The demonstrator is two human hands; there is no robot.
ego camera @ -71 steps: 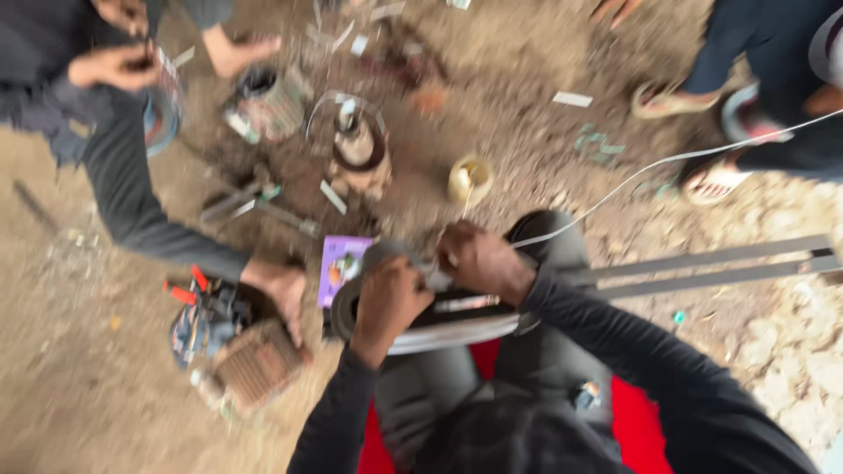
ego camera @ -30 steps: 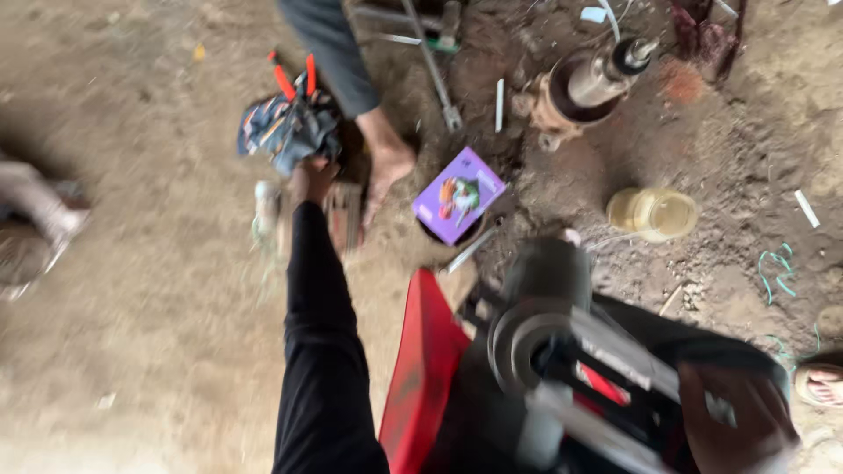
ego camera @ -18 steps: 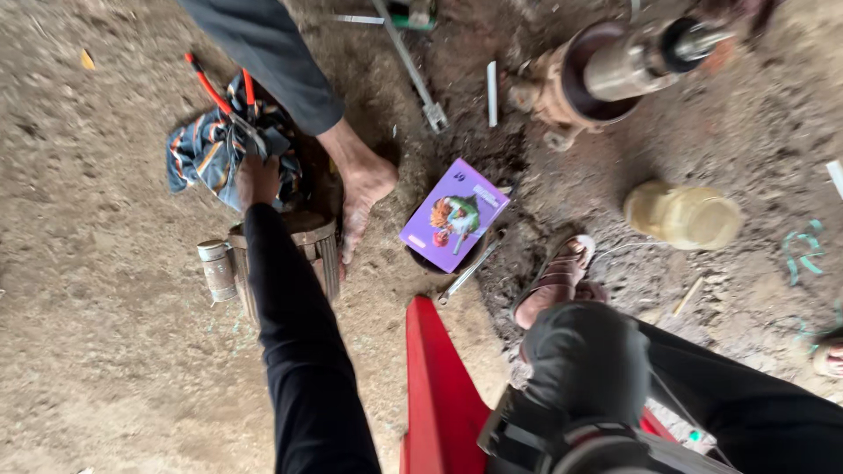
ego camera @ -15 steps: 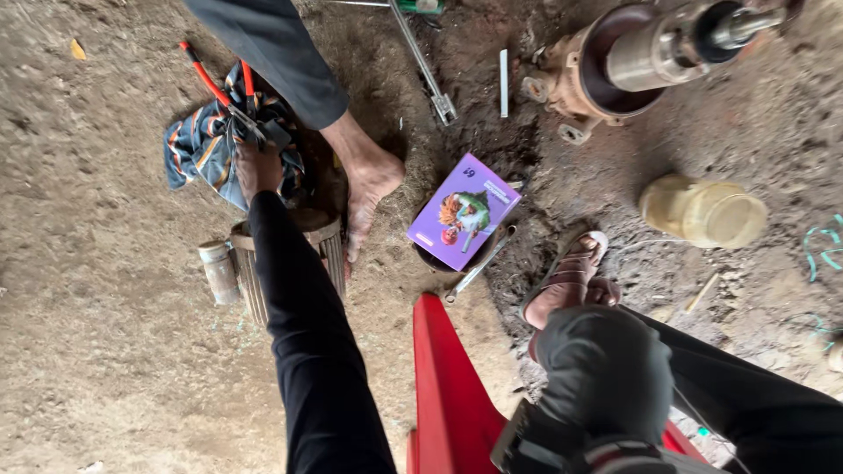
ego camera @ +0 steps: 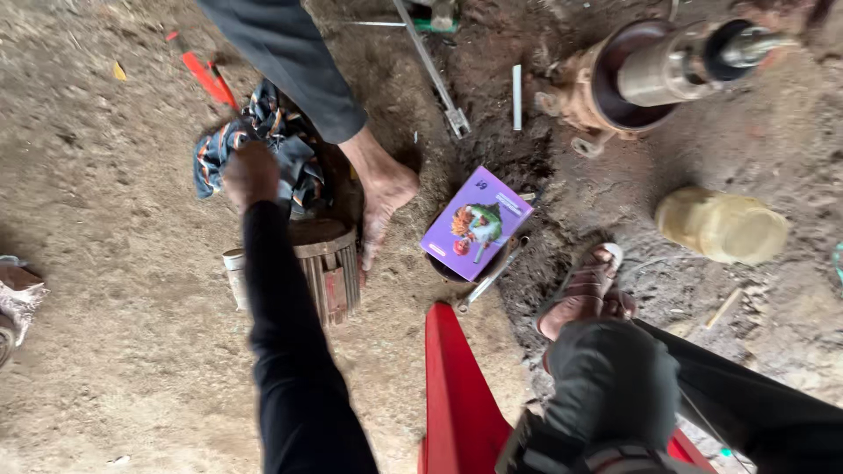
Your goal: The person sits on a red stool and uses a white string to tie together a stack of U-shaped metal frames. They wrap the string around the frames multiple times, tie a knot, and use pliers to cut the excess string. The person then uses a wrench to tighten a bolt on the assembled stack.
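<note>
L hand (ego camera: 251, 174) on rag (ego camera: 294, 158) — co-worker's hand (ego camera: 384, 195) beside

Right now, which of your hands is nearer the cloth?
Left. Left hand lies on the cloth; right hand is out of view. The hand beside it is a co-worker's.

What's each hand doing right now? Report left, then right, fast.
Left hand: reached out onto the striped cloth bundle beside the ribbed motor housing; open or closed cannot be told.
Right hand: not in view.
</note>
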